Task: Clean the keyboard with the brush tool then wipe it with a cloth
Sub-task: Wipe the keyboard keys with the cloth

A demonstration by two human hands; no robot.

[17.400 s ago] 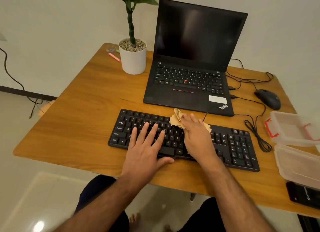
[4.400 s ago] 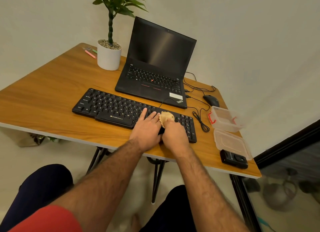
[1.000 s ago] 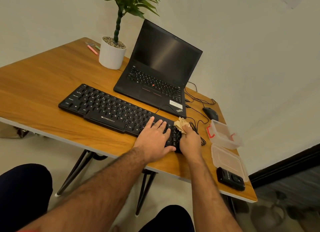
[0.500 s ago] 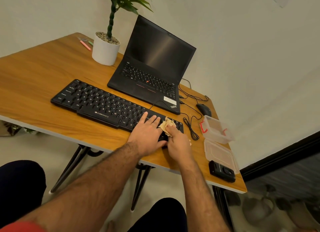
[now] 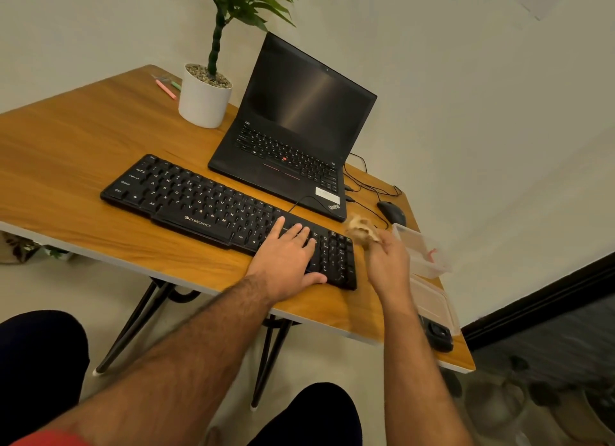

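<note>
— What sits in the containers?
— The clear box [image 5: 422, 252] by the desk's [image 5: 83, 153] right edge has something red inside, too blurred to name; the lid [image 5: 432, 307] nearer the front corner lies flat.
— Anything hidden?
— The right forearm covers part of the black device [image 5: 439, 337] at that corner.
— And the hands?
— The left hand [image 5: 286, 262] rests flat, fingers straight, on the keyboard's [image 5: 206, 206] right end. The right hand [image 5: 387, 262], blurred, pinches the tan cloth [image 5: 361, 231] just off that end.
</note>
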